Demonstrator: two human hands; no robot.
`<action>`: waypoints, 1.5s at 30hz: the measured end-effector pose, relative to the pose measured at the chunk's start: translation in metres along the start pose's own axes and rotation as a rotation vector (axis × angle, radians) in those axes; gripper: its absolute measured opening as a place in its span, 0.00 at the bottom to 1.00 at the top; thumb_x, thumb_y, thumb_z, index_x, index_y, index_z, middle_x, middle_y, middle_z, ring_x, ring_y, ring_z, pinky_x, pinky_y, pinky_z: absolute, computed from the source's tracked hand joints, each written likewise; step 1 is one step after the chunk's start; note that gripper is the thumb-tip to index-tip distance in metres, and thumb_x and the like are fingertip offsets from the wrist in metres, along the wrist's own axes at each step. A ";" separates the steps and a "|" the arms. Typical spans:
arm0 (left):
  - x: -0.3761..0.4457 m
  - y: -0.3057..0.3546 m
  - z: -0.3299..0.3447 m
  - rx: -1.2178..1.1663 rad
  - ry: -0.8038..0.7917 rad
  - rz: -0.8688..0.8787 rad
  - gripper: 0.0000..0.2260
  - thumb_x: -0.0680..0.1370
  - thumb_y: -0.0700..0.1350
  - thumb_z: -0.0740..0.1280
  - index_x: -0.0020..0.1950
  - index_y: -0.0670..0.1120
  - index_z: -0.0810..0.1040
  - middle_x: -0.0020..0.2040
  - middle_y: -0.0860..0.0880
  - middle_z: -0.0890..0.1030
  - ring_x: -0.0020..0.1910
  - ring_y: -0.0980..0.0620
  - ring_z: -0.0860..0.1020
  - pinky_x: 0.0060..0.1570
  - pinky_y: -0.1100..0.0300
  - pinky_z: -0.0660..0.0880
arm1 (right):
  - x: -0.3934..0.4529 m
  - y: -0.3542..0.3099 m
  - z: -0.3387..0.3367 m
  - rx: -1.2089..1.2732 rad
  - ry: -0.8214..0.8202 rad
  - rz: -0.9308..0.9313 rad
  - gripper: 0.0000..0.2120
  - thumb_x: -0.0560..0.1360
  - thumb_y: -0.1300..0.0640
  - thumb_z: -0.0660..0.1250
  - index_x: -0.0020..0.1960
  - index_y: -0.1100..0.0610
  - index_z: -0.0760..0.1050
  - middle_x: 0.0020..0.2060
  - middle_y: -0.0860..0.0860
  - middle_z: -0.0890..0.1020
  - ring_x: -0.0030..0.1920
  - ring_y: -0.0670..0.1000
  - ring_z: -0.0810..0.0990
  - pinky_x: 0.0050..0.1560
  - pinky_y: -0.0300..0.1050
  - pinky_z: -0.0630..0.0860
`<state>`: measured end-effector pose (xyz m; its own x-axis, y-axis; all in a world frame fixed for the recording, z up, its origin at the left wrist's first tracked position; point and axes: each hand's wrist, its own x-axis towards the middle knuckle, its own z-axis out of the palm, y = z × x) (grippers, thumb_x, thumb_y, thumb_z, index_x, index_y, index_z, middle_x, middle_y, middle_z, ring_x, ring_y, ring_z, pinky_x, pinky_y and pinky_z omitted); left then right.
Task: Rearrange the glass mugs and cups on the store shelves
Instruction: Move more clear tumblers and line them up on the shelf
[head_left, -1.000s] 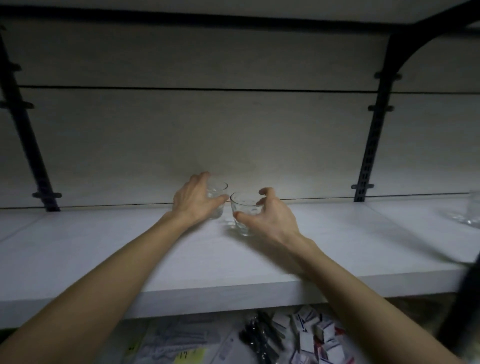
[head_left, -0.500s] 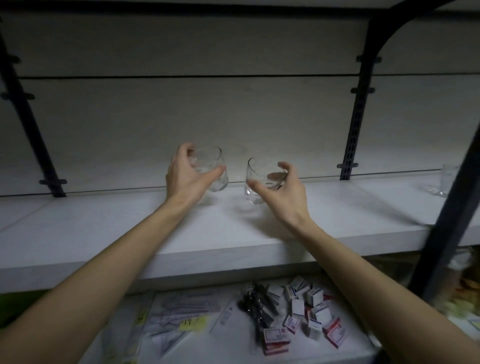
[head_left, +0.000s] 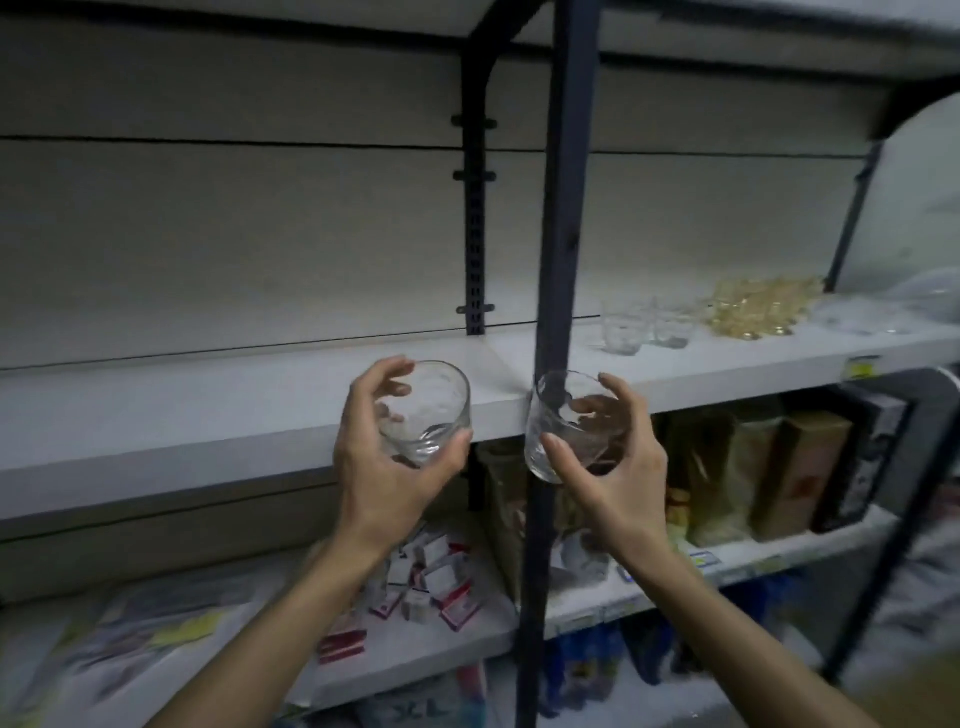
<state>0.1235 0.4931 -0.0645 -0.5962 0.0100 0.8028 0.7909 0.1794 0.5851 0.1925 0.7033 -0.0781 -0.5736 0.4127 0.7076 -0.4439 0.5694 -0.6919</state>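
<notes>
White shelf across the middle, bare at left, under pale back panels. Dark upright post in front, top to bottom, right between the two raised glasses and across the way to the right-hand bay. Farther right on that shelf: clear glass cups in a cluster, amber glassware just beyond, more clear glass at the far edge, blurred. Below: tall cartons upright at right, small red-and-white boxes scattered at centre, flat packets at left. Left hand curled round a clear tumbler, aloft in front of the shelf edge, slightly tilted. Right hand curled round a second tumbler, thumb on the near wall, fingers behind, also aloft, just beside the post. Yellow price tag on the shelf lip, print unreadable; "XL" legible on a package at the bottom.
</notes>
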 end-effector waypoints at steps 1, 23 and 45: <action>-0.008 0.008 0.022 -0.005 -0.030 0.019 0.35 0.68 0.52 0.78 0.72 0.46 0.70 0.67 0.50 0.76 0.63 0.49 0.76 0.60 0.49 0.77 | 0.001 0.011 -0.019 -0.011 0.013 0.006 0.39 0.68 0.37 0.75 0.73 0.51 0.69 0.59 0.46 0.81 0.59 0.43 0.80 0.60 0.39 0.77; 0.089 0.016 0.298 0.224 -0.147 -0.141 0.35 0.70 0.59 0.78 0.72 0.52 0.69 0.64 0.56 0.77 0.56 0.56 0.76 0.57 0.54 0.76 | 0.194 0.162 -0.147 -0.264 0.002 0.229 0.46 0.67 0.29 0.73 0.77 0.48 0.62 0.65 0.48 0.79 0.60 0.48 0.77 0.65 0.55 0.77; 0.131 -0.019 0.357 0.554 -0.231 -0.378 0.44 0.68 0.74 0.70 0.78 0.57 0.61 0.76 0.55 0.65 0.67 0.54 0.74 0.64 0.49 0.74 | 0.314 0.247 -0.138 -0.377 -0.475 0.098 0.49 0.68 0.26 0.68 0.79 0.55 0.61 0.75 0.52 0.70 0.70 0.54 0.74 0.67 0.53 0.74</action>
<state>-0.0194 0.8420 -0.0116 -0.8784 0.0462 0.4756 0.3742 0.6855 0.6246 -0.0028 1.0716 -0.0071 -0.8823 0.1628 0.4417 -0.1496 0.7928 -0.5909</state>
